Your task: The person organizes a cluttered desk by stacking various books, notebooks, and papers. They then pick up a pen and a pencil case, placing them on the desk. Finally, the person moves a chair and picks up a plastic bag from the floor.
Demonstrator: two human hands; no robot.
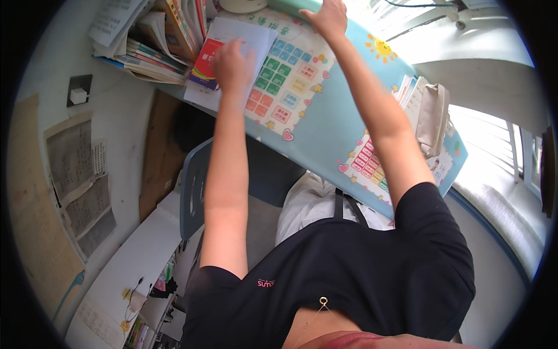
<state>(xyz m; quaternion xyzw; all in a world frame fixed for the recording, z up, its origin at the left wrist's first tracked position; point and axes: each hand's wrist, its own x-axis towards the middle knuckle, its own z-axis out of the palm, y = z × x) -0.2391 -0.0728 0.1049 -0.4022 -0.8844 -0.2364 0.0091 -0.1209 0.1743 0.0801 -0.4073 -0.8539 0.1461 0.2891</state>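
Observation:
My left hand (pixel 233 65), blurred, is over the right side of a red-covered book (pixel 205 65) with a purple lower band. That book lies on white sheets of paper (pixel 259 39) at the left end of a light blue desk (pixel 327 118). The fingers look spread, and nothing shows in them; whether they touch the cover is unclear. My right hand (pixel 330 17) is at the far edge of the desk, thumb stretched out to the left, with its fingertips cut off by the picture's top edge. Between the two hands, a pinyin chart (pixel 301 78) covers part of the desktop.
Books and papers (pixel 159 48) are piled at the desk's left end. A beige pouch (pixel 431 120) and a spiral notebook (pixel 412 98) rest by my right forearm. A blue chair (pixel 192 192) stands below the near edge. Windows are at the right.

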